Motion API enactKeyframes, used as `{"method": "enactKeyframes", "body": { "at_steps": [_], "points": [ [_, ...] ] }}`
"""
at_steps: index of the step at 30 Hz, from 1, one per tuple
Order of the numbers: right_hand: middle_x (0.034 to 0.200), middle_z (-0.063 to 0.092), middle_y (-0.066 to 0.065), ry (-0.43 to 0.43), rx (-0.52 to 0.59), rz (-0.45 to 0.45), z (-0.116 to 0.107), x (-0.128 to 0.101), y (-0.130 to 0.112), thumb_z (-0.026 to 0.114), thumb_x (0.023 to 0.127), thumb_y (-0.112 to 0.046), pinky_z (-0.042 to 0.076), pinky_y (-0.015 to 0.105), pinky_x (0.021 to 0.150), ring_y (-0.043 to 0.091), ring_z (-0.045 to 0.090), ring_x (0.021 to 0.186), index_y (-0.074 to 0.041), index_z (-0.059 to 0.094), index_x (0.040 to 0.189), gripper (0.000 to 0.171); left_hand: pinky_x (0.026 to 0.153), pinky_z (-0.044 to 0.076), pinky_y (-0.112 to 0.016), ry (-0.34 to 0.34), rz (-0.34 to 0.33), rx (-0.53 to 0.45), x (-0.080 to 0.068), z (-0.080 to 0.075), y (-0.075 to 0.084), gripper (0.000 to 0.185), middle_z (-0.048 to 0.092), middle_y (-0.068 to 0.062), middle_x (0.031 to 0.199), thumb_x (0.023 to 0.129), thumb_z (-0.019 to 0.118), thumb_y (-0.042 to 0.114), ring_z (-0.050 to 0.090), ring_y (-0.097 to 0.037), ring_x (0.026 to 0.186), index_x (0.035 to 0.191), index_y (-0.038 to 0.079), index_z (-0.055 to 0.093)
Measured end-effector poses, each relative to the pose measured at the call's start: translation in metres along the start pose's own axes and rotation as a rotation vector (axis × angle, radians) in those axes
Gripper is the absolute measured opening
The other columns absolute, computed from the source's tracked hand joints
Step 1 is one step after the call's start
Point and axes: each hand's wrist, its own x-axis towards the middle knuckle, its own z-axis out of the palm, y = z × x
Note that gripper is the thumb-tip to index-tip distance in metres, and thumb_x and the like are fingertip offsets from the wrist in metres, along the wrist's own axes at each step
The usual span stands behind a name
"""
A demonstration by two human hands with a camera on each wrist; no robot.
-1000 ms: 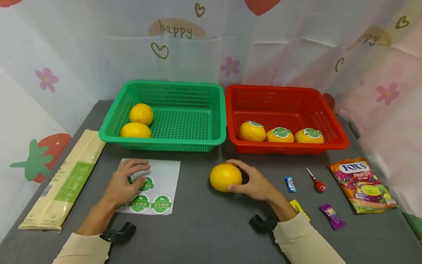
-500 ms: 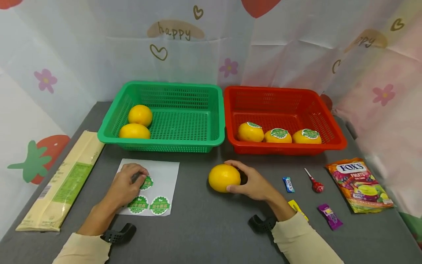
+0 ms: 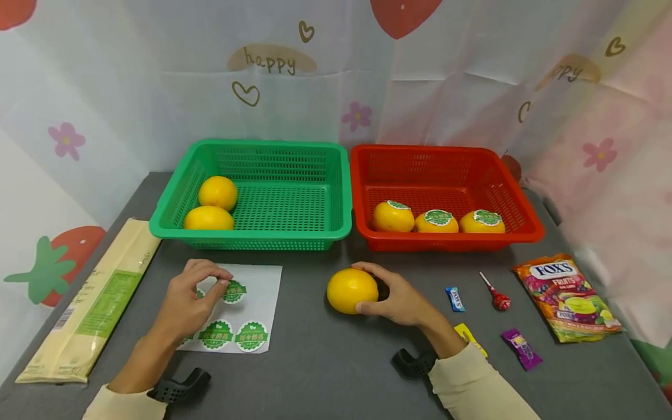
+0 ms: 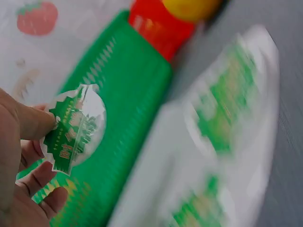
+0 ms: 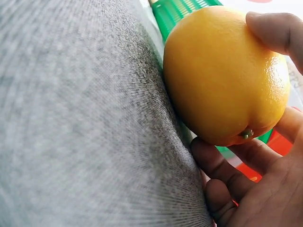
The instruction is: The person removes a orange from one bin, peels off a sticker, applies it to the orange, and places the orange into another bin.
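Observation:
Between thumb and index finger, my left hand (image 3: 184, 303) pinches a round green-and-white sticker (image 4: 71, 137). It looks lifted off the white sheet (image 3: 269, 291), and part of it seems doubled over. More green stickers (image 3: 252, 336) lie on that sheet, some hidden behind the hand. My right hand (image 3: 396, 294) grips a yellow orange (image 3: 350, 291) on the grey table, thumb on the near side and fingers on the far side. A small green stem end shows on this orange (image 5: 218, 71) in the right wrist view.
Behind stand a green basket (image 3: 336, 233) with two plain oranges and a red basket (image 3: 446, 240) with three stickered ones. A long beige packet (image 3: 100, 303) lies at left. On the right are a FOX'S candy bag (image 3: 567, 297), a lollipop (image 3: 499, 298) and small wrapped sweets (image 3: 521, 349).
My left hand has closed its fingers on the sticker and raised it from the sheet. My right hand still holds the orange in place. The head view has tilted slightly.

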Motion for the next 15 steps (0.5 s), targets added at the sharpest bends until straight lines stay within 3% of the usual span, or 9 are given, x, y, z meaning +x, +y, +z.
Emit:
{"method": "enactKeyframes", "body": {
  "at_steps": [4, 8, 13, 15],
  "points": [
    [0.133, 0.052, 0.004, -0.004, -0.006, -0.012, -0.001, 0.000, 0.000, 0.075, 0.084, -0.008, 0.039, 0.048, 0.095, 0.025, 0.050, 0.107, -0.009, 0.044, 0.144, 0.068, 0.077, 0.037, -0.022, -0.023, 0.021, -0.049, 0.016, 0.004, 0.024, 0.027, 0.063, -0.004, 0.084, 0.073, 0.069, -0.023, 0.049, -0.015, 0.089, 0.086, 0.001, 0.071],
    [0.132, 0.053, 0.000, -0.008, -0.015, -0.025, -0.001, 0.000, 0.000, 0.076, 0.084, -0.015, 0.039, 0.045, 0.096, 0.022, 0.050, 0.107, -0.014, 0.045, 0.143, 0.066, 0.075, 0.038, -0.021, -0.045, 0.015, -0.161, 0.030, 0.015, 0.049, 0.025, 0.062, -0.006, 0.084, 0.075, 0.067, -0.024, 0.049, -0.016, 0.088, 0.089, -0.004, 0.071],
    [0.134, 0.053, -0.002, 0.001, -0.023, -0.031, -0.001, 0.001, 0.000, 0.077, 0.084, -0.021, 0.039, 0.046, 0.096, 0.022, 0.051, 0.107, -0.015, 0.046, 0.143, 0.067, 0.075, 0.040, -0.024, -0.081, -0.004, -0.274, 0.044, 0.032, 0.073, 0.022, 0.063, -0.004, 0.087, 0.081, 0.067, -0.017, 0.050, -0.018, 0.089, 0.094, 0.000, 0.073],
    [0.133, 0.053, 0.002, -0.003, -0.017, -0.016, -0.001, -0.001, -0.012, 0.076, 0.084, -0.016, 0.040, 0.047, 0.095, 0.024, 0.051, 0.106, -0.010, 0.045, 0.143, 0.067, 0.076, 0.041, -0.025, -0.097, -0.007, -0.292, 0.047, 0.040, 0.080, 0.021, 0.063, -0.002, 0.088, 0.082, 0.068, -0.014, 0.050, -0.018, 0.090, 0.095, 0.001, 0.074]
  ]
}}
